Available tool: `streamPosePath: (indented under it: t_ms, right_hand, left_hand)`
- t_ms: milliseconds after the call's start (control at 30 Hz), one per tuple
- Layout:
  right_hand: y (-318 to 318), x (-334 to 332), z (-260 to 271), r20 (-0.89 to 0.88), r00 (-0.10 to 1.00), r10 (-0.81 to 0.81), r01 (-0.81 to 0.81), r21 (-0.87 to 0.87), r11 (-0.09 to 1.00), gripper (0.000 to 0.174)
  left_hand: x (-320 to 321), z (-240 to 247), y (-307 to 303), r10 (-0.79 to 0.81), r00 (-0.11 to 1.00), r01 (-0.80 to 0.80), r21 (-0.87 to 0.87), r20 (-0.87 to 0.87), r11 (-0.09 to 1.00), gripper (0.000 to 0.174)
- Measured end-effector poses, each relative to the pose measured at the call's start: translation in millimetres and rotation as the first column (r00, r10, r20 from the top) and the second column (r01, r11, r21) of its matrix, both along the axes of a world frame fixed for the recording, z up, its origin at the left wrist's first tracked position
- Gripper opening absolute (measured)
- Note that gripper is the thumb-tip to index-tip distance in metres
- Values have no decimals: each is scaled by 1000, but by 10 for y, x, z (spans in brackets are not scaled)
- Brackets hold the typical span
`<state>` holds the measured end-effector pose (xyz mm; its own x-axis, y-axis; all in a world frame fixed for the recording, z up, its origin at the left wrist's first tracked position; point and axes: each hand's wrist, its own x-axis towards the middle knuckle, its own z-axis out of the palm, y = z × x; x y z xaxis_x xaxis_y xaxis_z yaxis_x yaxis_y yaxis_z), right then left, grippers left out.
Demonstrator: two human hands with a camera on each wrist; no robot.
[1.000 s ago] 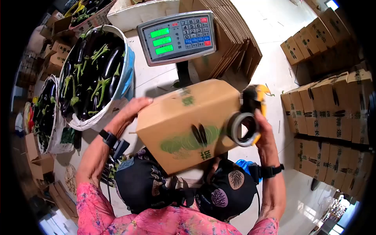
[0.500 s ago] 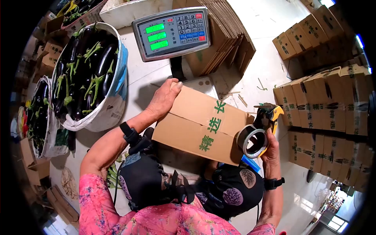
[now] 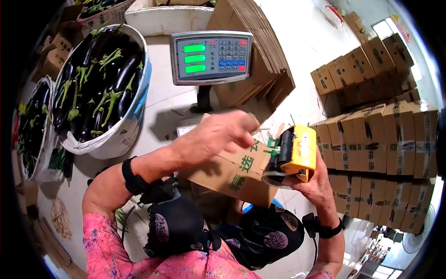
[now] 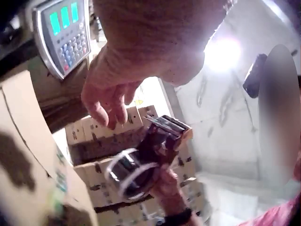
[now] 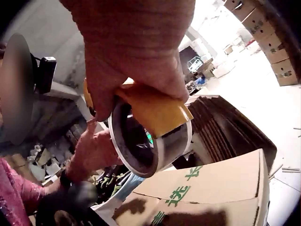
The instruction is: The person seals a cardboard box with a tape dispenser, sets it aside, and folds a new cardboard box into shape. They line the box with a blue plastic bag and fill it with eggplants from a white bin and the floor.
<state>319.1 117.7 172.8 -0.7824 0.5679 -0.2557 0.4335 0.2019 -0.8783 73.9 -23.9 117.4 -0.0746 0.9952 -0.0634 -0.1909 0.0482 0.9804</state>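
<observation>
A cardboard box (image 3: 218,173) with green characters lies in front of the knees. Fingers curled around it, my right hand (image 3: 316,183) grips a yellow and black tape dispenser (image 3: 299,149) by the box's right end; the right wrist view shows its clear tape roll (image 5: 136,141) above the box. My left hand (image 3: 218,135), blurred, hangs over the box's upper part, left of the dispenser. In the left wrist view its fingers (image 4: 110,106) are loosely bent, with nothing visible between them.
A scale display (image 3: 211,58) stands beyond the box, beside a stack of flattened cartons (image 3: 253,56). White-lined baskets hold eggplants (image 3: 95,93) at left. Printed boxes (image 3: 371,144) are stacked at right; a white foam box (image 3: 169,21) is at the top.
My left hand has let go of the box's upper corner and moved right, towards the dispenser. The dispenser has turned in my right hand, its yellow side now facing up.
</observation>
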Motion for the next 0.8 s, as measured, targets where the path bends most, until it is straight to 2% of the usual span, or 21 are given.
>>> streamPosePath:
  t_ms: [33, 67, 100, 167, 267, 400, 467, 533, 633, 667, 800]
  right_hand:
    - [-43, -72, 4, -29, 1000, 12, -11, 17, 1000, 73]
    - [-80, -131, 19, -18, 999, 44, -42, 93, 995, 74]
    - [-110, -179, 28, -24, 998, 59, -56, 120, 991, 74]
    - [-163, -250, 27, -32, 996, 87, -80, 170, 982, 74]
    - [-220, -307, -27, -37, 993, 111, -99, 236, 967, 76]
    - [-265, -357, -40, -41, 989, 145, -125, 314, 941, 74]
    - [-284, -347, -38, -3, 984, 178, -166, 348, 923, 74]
    - [-290, -287, -19, 74, 969, 235, -245, 382, 891, 76]
    - [-364, -274, -25, 29, 958, 284, -271, 413, 870, 69]
    - [-393, -270, -34, 12, 955, 298, -275, 421, 864, 67]
    - [-430, -272, -99, 44, 943, 330, -304, 517, 800, 65]
  left_hand:
    - [-4, 52, -12, -83, 996, 84, -59, 22, 995, 74]
    - [6, 6, -49, -132, 990, 131, 13, 48, 991, 78]
    - [41, 114, -91, -117, 993, 119, -94, 27, 988, 80]
    - [27, 241, -187, -71, 947, 138, -196, 315, 971, 72]
    - [7, 120, -262, -74, 858, 155, -120, 508, 981, 62]
    - [-63, 176, -458, -147, 839, 255, -140, 524, 957, 54]
    - [-43, 91, -467, -106, 877, 184, -124, 469, 975, 51]
    - [-32, 35, -417, -37, 753, 121, -82, 657, 989, 43]
    - [10, 63, -291, 6, 797, 36, -57, 604, 998, 37]
    - [-6, 57, -306, -19, 863, 52, -50, 505, 997, 28]
    - [68, -62, -283, 100, 937, -92, -38, 335, 995, 15]
